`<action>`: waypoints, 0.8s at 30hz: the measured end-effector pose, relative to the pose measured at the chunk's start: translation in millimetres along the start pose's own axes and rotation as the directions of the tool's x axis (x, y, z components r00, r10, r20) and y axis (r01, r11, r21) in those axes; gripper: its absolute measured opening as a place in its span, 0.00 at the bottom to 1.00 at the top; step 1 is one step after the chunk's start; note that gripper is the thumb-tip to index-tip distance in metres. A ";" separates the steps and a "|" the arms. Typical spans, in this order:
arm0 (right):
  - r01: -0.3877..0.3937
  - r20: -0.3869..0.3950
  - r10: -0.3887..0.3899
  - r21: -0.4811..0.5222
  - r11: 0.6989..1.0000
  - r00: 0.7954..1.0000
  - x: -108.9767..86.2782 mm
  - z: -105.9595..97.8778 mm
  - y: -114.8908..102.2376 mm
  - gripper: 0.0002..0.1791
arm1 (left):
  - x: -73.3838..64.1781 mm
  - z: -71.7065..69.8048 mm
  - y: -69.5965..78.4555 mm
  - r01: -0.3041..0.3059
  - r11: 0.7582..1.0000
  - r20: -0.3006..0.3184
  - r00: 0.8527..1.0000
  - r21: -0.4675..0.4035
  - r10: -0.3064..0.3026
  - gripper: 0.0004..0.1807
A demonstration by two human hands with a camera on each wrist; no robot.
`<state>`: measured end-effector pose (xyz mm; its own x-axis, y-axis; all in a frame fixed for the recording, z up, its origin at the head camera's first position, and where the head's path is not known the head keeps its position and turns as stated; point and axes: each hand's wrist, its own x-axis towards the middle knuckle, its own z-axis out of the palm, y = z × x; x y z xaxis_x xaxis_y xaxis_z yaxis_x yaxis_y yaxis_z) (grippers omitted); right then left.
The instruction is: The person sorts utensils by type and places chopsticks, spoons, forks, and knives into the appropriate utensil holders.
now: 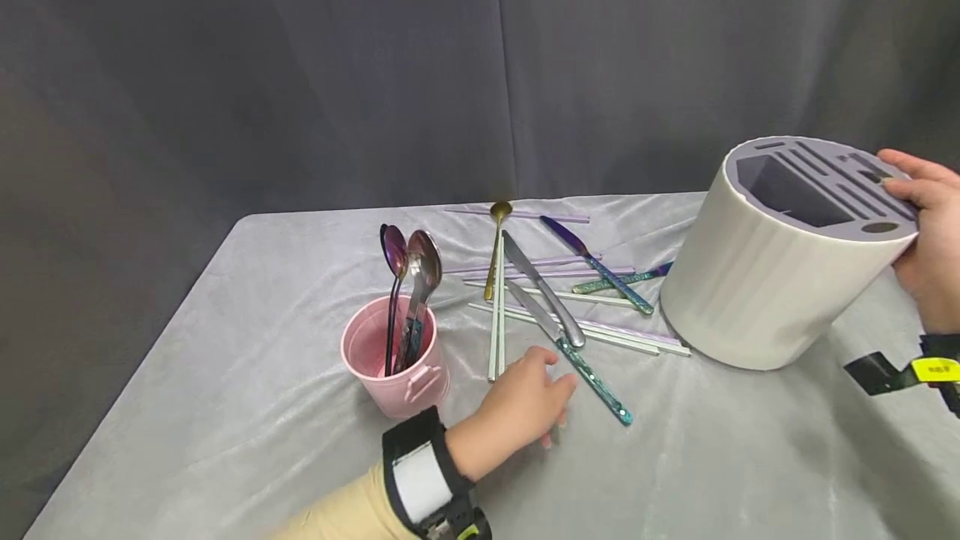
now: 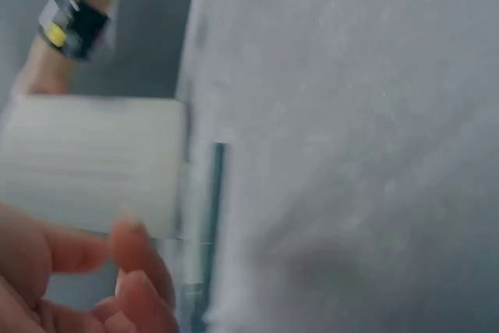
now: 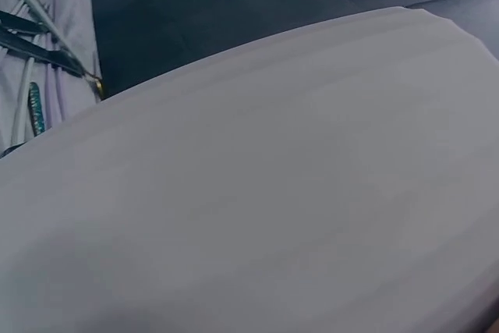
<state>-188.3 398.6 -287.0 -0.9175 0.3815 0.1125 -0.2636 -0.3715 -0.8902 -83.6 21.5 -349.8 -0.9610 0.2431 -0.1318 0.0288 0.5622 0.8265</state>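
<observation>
Holder (image 1: 750,273) leans in right hand (image 1: 930,227), fingers gripping it; left hand (image 1: 521,398) empty, fingers loosely bent just beside a knife (image 1: 596,382)!

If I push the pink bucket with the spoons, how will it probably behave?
The pink bucket may tip fairly easily, because the spoons inside rise well above its rim. They could also swing or rattle, as there is visible space around them. The bucket itself is probably stiff: its rim looks evenly round.
</observation>
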 end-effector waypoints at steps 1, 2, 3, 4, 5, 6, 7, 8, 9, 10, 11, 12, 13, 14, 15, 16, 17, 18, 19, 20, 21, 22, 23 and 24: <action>-0.015 0.005 0.015 -0.013 1.000 1.000 -5.2 4.7 -2.8 0.13 | 8.1 4.7 -1.2 0.068 0.997 0.016 0.998 -0.025 -0.068 0.25; -0.019 -0.002 0.019 -0.025 1.000 1.000 -8.8 8.0 -4.2 0.13 | 15.5 8.7 -2.7 0.113 0.993 0.017 0.994 -0.041 -0.112 0.25; -0.022 -0.007 0.022 -0.019 1.000 1.000 -11.6 11.0 -5.6 0.14 | 22.3 12.0 -4.2 0.147 0.987 0.012 0.989 -0.061 -0.146 0.25; -0.026 -0.011 0.025 -0.021 0.999 1.000 -14.5 13.9 -7.4 0.14 | 28.4 14.7 -4.9 0.176 0.981 0.007 0.984 -0.086 -0.176 0.25; -0.025 -0.013 0.025 -0.032 0.999 1.000 -17.1 16.4 -9.0 0.14 | 33.7 16.8 -5.3 0.202 0.973 0.003 0.979 -0.111 -0.203 0.25; -0.023 -0.014 0.023 -0.026 0.999 1.000 -18.7 18.3 -10.6 0.14 | 39.0 18.7 -5.8 0.217 0.968 -0.001 0.976 -0.125 -0.219 0.22; -0.018 -0.014 0.018 -0.024 1.000 1.000 -19.7 19.3 -11.9 0.14 | 43.6 20.3 -6.0 0.228 0.963 -0.003 0.973 -0.142 -0.231 0.20; -0.016 -0.015 0.015 -0.033 0.999 1.000 -20.3 19.8 -12.7 0.14 | 47.5 21.7 -6.0 0.237 0.958 -0.004 0.971 -0.164 -0.240 0.17; -0.017 -0.019 0.016 -0.041 0.999 1.000 -20.5 20.1 -13.4 0.13 | 51.1 23.0 -6.2 0.245 0.951 -0.005 0.968 -0.191 -0.251 0.15; -0.016 -0.024 0.015 -0.049 0.999 1.000 -20.4 20.6 -13.5 0.13 | 54.9 23.3 -6.9 0.250 0.944 -0.008 0.966 -0.214 -0.257 0.14; -0.018 -0.031 0.016 -0.055 0.998 0.999 -20.1 20.8 -13.6 0.13 | 58.2 23.6 -7.6 0.254 0.938 -0.012 0.964 -0.236 -0.264 0.12; -0.012 -0.031 0.010 -0.055 0.998 0.999 -19.6 20.5 -13.4 0.13 | 61.4 23.9 -8.5 0.254 0.933 -0.018 0.963 -0.257 -0.267 0.12; -0.010 -0.033 0.008 -0.058 0.998 0.999 -19.3 20.2 -13.4 0.13 | 64.2 24.3 -9.1 0.258 0.926 -0.027 0.961 -0.276 -0.276 0.12; -0.012 -0.035 0.009 -0.059 0.998 0.999 -19.0 20.0 -13.5 0.13 | 67.3 25.1 -10.0 0.261 0.920 -0.040 0.958 -0.292 -0.285 0.12; -0.012 -0.037 0.010 -0.057 0.998 0.999 -19.0 20.1 -13.7 0.13 | 70.1 25.9 -10.3 0.266 0.915 -0.055 0.954 -0.305 -0.295 0.13; -0.008 -0.034 0.006 -0.056 0.998 0.999 -19.2 19.9 -13.8 0.13 | 72.7 26.7 -10.5 0.273 0.909 -0.067 0.949 -0.316 -0.308 0.13; -0.002 -0.024 0.001 -0.045 0.999 1.000 -19.4 19.6 -13.8 0.13 | 75.3 27.3 -10.6 0.284 0.905 -0.078 0.943 -0.318 -0.324 0.14; 0.002 -0.017 -0.003 -0.040 0.999 1.000 -19.7 19.1 -13.7 0.13 | 77.6 27.9 -10.6 0.296 0.904 -0.090 0.937 -0.309 -0.337 0.14; 0.002 -0.013 -0.002 -0.040 0.999 1.000 -19.8 18.6 -13.5 0.13 | 79.7 28.3 -10.5 0.304 0.907 -0.102 0.933 -0.293 -0.346 0.14; 0.009 -0.004 -0.009 -0.035 0.999 1.000 -19.6 18.0 -13.0 0.14 | 81.7 28.4 -10.5 0.309 0.911 -0.115 0.930 -0.273 -0.350 0.15; 0.013 0.001 -0.013 -0.035 0.999 1.000 -19.6 17.2 -12.5 0.14 | 83.2 28.3 -10.5 0.312 0.917 -0.125 0.929 -0.247 -0.349 0.16; 0.013 0.004 -0.013 -0.038 0.999 1.000 -19.4 16.4 -12.1 0.14 | 84.7 28.0 -10.7 0.314 0.924 -0.132 0.929 -0.221 -0.347 0.17; 0.017 0.009 -0.017 -0.031 0.999 1.000 -18.5 15.3 -11.7 0.14 | 86.1 28.0 -11.2 0.317 0.927 -0.131 0.929 -0.200 -0.346 0.18; 0.010 0.000 -0.010 -0.038 0.999 1.000 -17.9 14.4 -11.6 0.14 | 87.2 27.9 -11.3 0.312 0.932 -0.128 0.933 -0.186 -0.337 0.19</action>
<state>-173.1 383.9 -272.3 -0.9146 0.3858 0.1216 -0.2616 -0.3349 -0.9052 -160.1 58.4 -385.9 -0.9412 -0.0640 -0.3318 -0.3238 0.4524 0.8310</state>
